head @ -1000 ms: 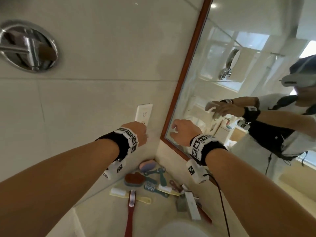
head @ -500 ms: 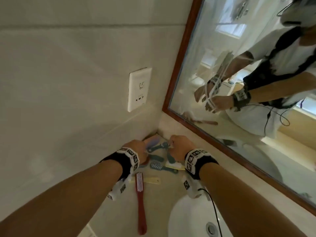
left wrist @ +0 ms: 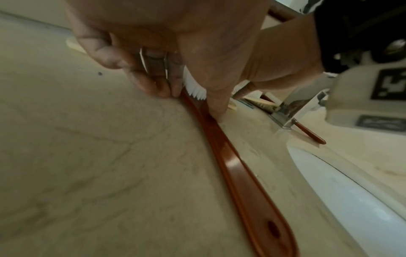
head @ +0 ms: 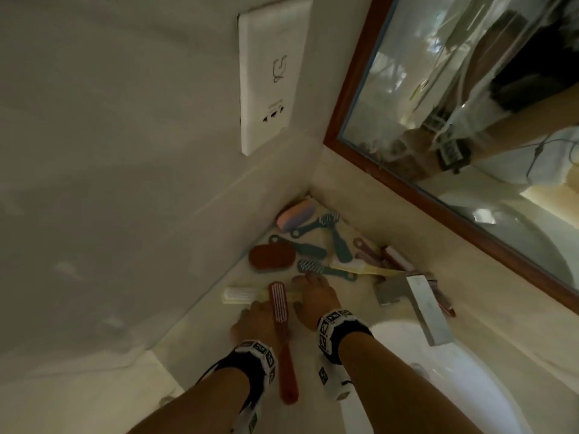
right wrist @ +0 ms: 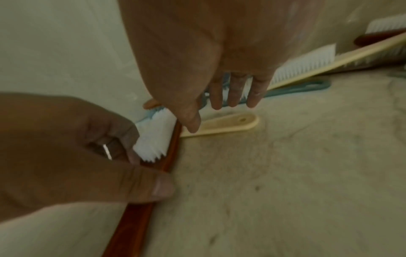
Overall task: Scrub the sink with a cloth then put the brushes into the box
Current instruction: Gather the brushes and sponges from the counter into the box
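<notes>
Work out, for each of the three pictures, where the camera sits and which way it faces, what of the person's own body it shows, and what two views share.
Head: worn on the head, looking down into the counter corner at the brushes; shows both forearms, the left hand and right hand.
Left wrist: low over the counter, looking along the left hand's fingers.
Right wrist: looking along the right hand at its fingers; the left hand shows too.
Shared: every view shows the red brush, gripped by the left hand.
</notes>
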